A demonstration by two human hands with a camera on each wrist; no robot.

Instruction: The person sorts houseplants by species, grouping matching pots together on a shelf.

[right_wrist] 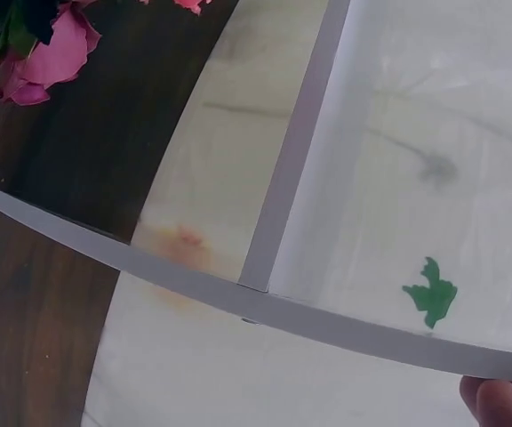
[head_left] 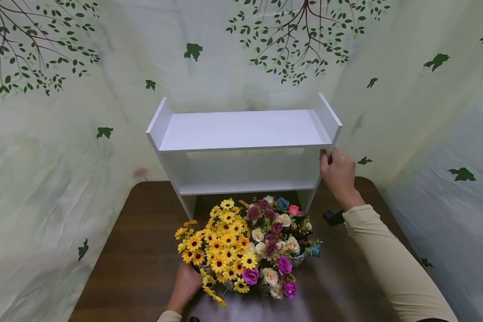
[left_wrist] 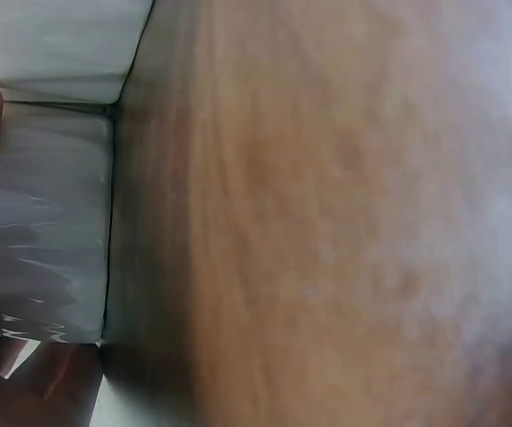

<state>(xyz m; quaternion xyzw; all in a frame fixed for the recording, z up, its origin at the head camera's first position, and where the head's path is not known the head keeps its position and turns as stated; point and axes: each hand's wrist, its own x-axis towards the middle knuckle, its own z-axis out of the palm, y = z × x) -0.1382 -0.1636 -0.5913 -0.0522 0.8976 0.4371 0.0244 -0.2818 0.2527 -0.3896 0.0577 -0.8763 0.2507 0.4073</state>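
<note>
A white two-tier shelf (head_left: 245, 129) stands at the back of the table. My right hand (head_left: 340, 175) grips its right side panel near the upper board; in the right wrist view fingertips (right_wrist: 496, 402) show at that panel's edge (right_wrist: 363, 336). Low at the front, my left hand (head_left: 188, 282) holds the pot of yellow artificial daisies (head_left: 225, 243), partly hidden under the blooms. The left wrist view shows this glossy white pot (left_wrist: 43, 213) close up, with a fingertip on one side and more fingers below. Purple, cream and pink artificial roses (head_left: 271, 243) crowd against the daisies on the right.
The dark wooden table (head_left: 120, 264) has rounded back corners. Behind it hangs a pale cloth backdrop (head_left: 241, 85) printed with branches and green leaves. A light pot (head_left: 298, 258) shows under the roses. The flowers stand in front of the shelf's lower opening.
</note>
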